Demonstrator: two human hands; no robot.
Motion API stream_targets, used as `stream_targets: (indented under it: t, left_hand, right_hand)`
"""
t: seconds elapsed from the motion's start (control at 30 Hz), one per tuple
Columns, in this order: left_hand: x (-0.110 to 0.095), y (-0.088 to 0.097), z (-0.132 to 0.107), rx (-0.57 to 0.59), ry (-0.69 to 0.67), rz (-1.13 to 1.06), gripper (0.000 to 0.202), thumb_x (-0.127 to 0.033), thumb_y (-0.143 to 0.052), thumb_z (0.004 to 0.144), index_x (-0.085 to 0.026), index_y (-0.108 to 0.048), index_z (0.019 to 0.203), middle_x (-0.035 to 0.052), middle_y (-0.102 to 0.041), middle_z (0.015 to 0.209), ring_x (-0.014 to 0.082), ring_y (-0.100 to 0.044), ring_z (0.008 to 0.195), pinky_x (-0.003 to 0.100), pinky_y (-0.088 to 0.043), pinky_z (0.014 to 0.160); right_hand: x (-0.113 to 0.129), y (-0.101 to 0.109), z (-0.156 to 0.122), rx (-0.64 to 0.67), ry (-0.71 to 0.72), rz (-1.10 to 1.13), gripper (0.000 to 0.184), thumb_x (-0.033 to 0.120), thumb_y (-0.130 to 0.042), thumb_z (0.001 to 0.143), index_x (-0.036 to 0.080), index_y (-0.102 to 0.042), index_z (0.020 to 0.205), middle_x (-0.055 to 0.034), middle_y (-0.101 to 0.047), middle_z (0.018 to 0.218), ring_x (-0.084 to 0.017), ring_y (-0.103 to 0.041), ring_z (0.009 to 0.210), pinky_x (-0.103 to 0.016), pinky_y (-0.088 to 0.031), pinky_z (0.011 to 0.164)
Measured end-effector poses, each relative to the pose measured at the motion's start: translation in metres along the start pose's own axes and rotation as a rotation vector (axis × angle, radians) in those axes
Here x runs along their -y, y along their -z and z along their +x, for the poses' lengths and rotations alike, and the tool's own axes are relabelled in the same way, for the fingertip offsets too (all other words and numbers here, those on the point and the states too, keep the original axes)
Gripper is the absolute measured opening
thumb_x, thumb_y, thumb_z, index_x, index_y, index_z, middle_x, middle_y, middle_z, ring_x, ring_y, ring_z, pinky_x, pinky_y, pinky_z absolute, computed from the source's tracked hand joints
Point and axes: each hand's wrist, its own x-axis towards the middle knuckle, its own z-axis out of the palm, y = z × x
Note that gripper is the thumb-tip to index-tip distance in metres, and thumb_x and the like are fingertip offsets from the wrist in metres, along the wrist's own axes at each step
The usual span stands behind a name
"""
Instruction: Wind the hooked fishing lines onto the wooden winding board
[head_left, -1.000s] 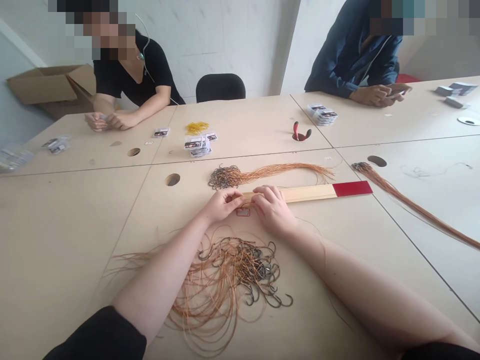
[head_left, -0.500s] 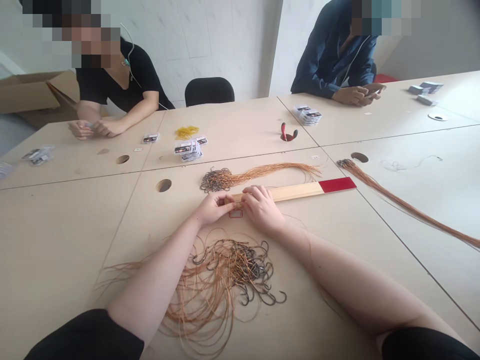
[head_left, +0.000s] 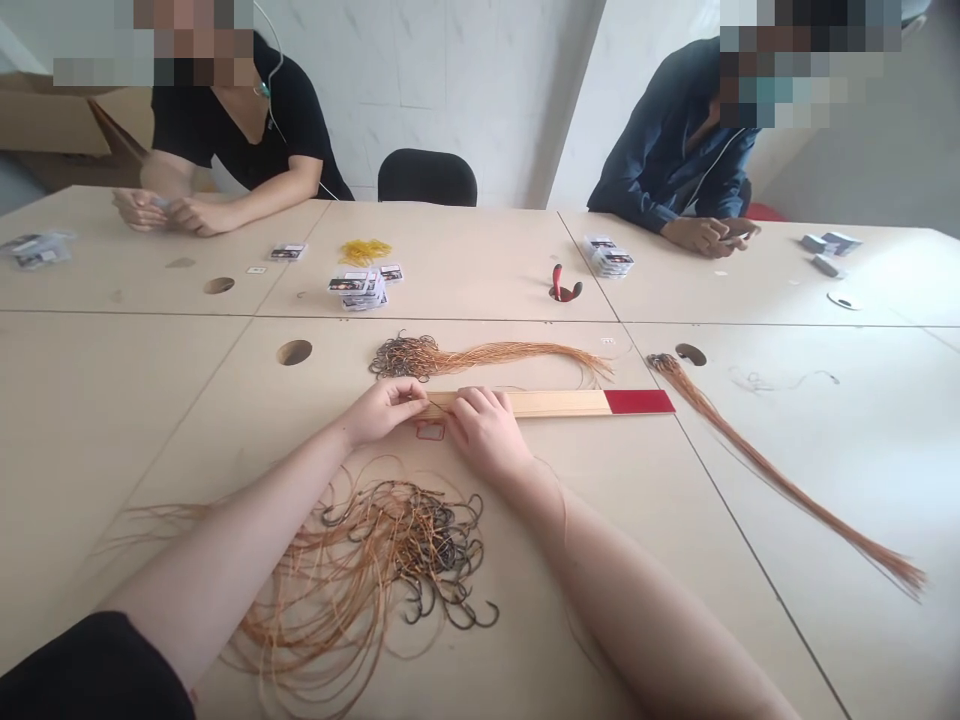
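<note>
Both forearms stretch forward over a hook pile (head_left: 420, 540) lying nearer than the stick (head_left: 562, 403). The left hand (head_left: 384, 405) pinches its fingertips closed at the stick's left end, but what they grip is too small to tell. The right hand (head_left: 484, 432) rests palm-down on the stick just beside it, fingers curled. Its hold is unclear.

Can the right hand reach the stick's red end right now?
Probably yes: the right hand rests on the wooden stick, and its red end lies uncovered further right, with only bare stick between.
</note>
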Motion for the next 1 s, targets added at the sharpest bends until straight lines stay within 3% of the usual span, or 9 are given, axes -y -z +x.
stream_targets:
  t: [0.3,0.5,0.8,1.0]
  left_hand:
    - [0.0045,0.0013,0.0032,0.006,0.044,-0.019,0.019,-0.034,-0.060,0.078,-0.016,-0.057,0.077,0.0005,-0.055,0.076,0.0117,-0.051,0.072,0.024,-0.042,0.066]
    - [0.0040,-0.0016,0.0041,-0.005,0.060,-0.065,0.022,-0.037,-0.062,0.076,-0.016,-0.057,0.078,-0.0002,-0.056,0.075,0.0111,-0.051,0.071,0.024,-0.042,0.067]
    - [-0.0029,-0.0035,-0.0009,-0.037,0.024,-0.120,0.021,-0.034,-0.062,0.075,-0.015,-0.055,0.071,-0.0025,-0.046,0.063,0.0091,-0.042,0.060,0.022,-0.037,0.057]
    - [-0.0016,-0.0045,-0.0002,-0.016,0.018,-0.172,0.020,-0.034,-0.063,0.074,-0.015,-0.056,0.072,-0.0016,-0.050,0.068,0.0107,-0.047,0.066,0.024,-0.039,0.063]
  right_hand:
    - [-0.0089,0.0057,-0.0004,0.023,-0.024,0.065,0.019,0.024,-0.043,0.092,0.019,-0.055,0.078,-0.0030,-0.058,0.084,-0.016,-0.048,0.083,-0.029,-0.032,0.076]
    - [-0.0100,0.0061,-0.0018,0.028,-0.048,0.089,0.012,0.020,-0.043,0.090,0.019,-0.055,0.092,-0.0045,-0.059,0.086,-0.018,-0.049,0.085,-0.030,-0.033,0.077]
    - [-0.0077,0.0069,-0.0026,0.023,-0.006,0.004,0.013,0.016,-0.042,0.087,0.019,-0.053,0.081,-0.0045,-0.057,0.082,-0.018,-0.047,0.082,-0.029,-0.033,0.076]
    - [-0.0020,0.0097,-0.0015,0.017,0.012,-0.009,0.015,0.020,-0.041,0.090,0.018,-0.056,0.091,-0.0088,-0.058,0.100,-0.020,-0.048,0.094,-0.031,-0.036,0.081]
